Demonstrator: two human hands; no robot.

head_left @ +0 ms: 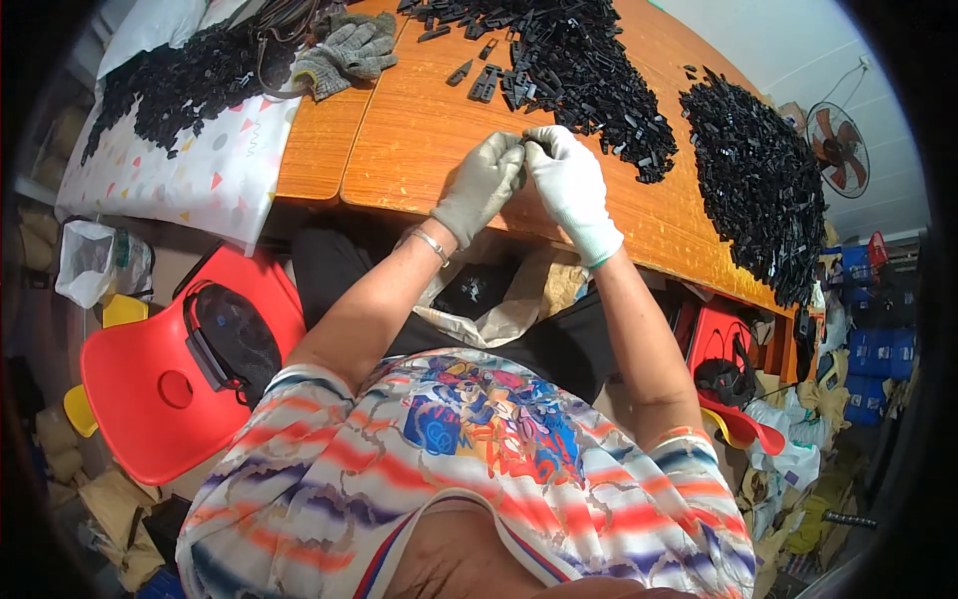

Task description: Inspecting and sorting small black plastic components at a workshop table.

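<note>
While both gloved, left hand [481, 186] & right hand [571, 186] pinch together on sth tiny, can't tell what, over orange surface [419, 140] nr black plastic parts [589, 70].

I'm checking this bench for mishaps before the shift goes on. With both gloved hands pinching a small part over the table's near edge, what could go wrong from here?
1. The left hand and right hand work right at the edge of the orange table; a slipped part would likely drop into the lap or the clutter below.
2. The heap of black parts lies just beyond the hands, so a forearm might sweep pieces off.
</note>
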